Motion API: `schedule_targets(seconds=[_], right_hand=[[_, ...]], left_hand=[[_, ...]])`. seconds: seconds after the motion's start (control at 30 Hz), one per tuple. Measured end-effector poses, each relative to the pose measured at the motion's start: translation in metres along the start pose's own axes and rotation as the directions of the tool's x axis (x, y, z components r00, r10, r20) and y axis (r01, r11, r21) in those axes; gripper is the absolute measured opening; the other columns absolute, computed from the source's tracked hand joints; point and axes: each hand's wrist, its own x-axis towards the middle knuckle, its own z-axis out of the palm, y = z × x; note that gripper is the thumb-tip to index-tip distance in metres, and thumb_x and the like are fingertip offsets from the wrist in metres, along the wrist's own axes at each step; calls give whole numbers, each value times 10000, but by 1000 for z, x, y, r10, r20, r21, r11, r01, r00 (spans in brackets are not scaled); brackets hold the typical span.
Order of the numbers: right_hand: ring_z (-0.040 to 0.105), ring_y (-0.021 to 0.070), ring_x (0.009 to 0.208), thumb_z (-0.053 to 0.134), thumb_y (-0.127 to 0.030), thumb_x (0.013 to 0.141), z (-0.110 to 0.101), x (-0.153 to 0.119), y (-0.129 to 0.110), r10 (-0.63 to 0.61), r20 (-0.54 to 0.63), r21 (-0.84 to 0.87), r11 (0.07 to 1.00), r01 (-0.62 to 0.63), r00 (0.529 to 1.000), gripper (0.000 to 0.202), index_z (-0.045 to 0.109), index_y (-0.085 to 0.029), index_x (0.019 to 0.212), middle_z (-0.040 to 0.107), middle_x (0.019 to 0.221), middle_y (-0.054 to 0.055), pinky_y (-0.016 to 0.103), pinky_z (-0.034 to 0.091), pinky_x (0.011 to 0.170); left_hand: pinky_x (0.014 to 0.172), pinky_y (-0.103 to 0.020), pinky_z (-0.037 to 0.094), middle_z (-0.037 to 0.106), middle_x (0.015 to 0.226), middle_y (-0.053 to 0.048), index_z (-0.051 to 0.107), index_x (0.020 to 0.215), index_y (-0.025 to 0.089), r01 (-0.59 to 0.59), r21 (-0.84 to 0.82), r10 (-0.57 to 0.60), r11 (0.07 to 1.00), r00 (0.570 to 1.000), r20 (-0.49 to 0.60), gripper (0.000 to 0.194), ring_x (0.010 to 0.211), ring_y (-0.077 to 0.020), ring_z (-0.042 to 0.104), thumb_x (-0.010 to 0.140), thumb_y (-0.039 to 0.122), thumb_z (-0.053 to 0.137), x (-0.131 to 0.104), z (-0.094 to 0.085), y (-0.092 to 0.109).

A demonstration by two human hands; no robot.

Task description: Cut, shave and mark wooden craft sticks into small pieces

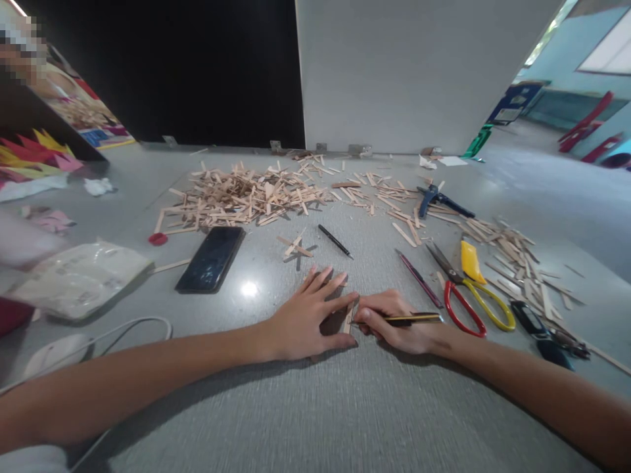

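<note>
My left hand (313,315) lies spread on the grey table, its thumb and index finger at the two ends of a short wooden stick (349,318). Closed around a pencil (414,318) is my right hand (389,322); the pencil's tip meets the stick or sits right beside it. Just beyond my left fingers rests a small crossed piece of sticks (294,247). A black pen (335,241) lies to the right of that piece. The part of the stick under my fingertips is hidden.
A heap of wooden sticks (246,194) spreads across the back. A phone (211,259) and a plastic packet (81,279) lie left. On the right are scissors (463,282), a purple pen (419,278), a yellow cutter (472,261), a dark blue tool (434,197) and more sticks (530,269). Upright panels (394,72) stand behind.
</note>
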Motion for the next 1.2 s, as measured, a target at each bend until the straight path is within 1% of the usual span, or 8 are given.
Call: schedule_targets(seconds=[0.1,0.27,0.4,0.5,0.67,0.87,1.07,1.2], right_hand=[[484,109,561,391,-389,1160,0,1,0,17,8,11,1000,-17,1000,461,556,-214,766,560,684,-33,250,381,567],[489,104,548,397,-389,1156,0,1,0,16,4,21,1000,-16,1000,462,561,-212,763,570,677,-32,239,376,547],[498,109,552,395,-396,1156,0,1,0,28,11,15,999,-28,1000,468,566,-213,761,573,677,-30,244,382,557],[497,110,550,398,-392,1155,0,1,0,20,3,19,1000,-21,1000,457,564,-215,768,575,678,-32,248,383,566],[494,109,552,396,-400,1159,0,1,-1,18,6,27,999,-18,1000,463,554,-217,763,576,677,-29,243,378,555],[489,109,557,386,-427,1167,-1,0,-1,28,5,18,999,-28,1000,489,561,-216,762,574,676,-29,244,381,553],[485,109,560,378,-440,1170,0,1,0,4,-6,7,1000,-4,1000,496,562,-216,767,558,678,-34,246,382,557],[490,109,564,377,-423,1172,0,1,0,-3,-3,6,1000,3,1000,488,553,-218,766,550,680,-38,251,384,572]], left_hand=[[1336,-736,128,282,1805,-119,485,1658,338,-7,-15,7,1000,1000,-15,888,1690,-444,145,948,864,574,0,0,0],[1341,-726,122,276,1808,-122,472,1669,327,0,-9,0,1000,1000,1,899,1693,-440,128,952,860,574,0,-1,1],[1343,-724,130,291,1806,-97,483,1658,357,-8,-27,7,1000,1000,-29,882,1692,-435,150,945,867,575,0,1,-1],[1338,-737,129,299,1802,-98,493,1653,358,-19,-39,18,999,999,-42,872,1689,-442,161,946,860,587,-1,2,-2],[1339,-735,126,282,1805,-116,490,1658,332,-9,-28,8,1000,1000,-16,889,1690,-446,136,949,862,576,0,0,-1],[1340,-731,137,291,1804,-98,492,1654,358,-16,-27,15,999,999,-33,880,1688,-445,155,943,868,579,-1,0,-1],[1349,-711,129,264,1816,-95,470,1667,358,3,-19,-3,1000,1000,-4,903,1696,-430,119,942,894,536,0,0,0],[1344,-724,120,247,1817,-107,465,1671,345,13,-6,-13,1000,1000,12,903,1696,-436,103,949,881,544,0,-1,1]])
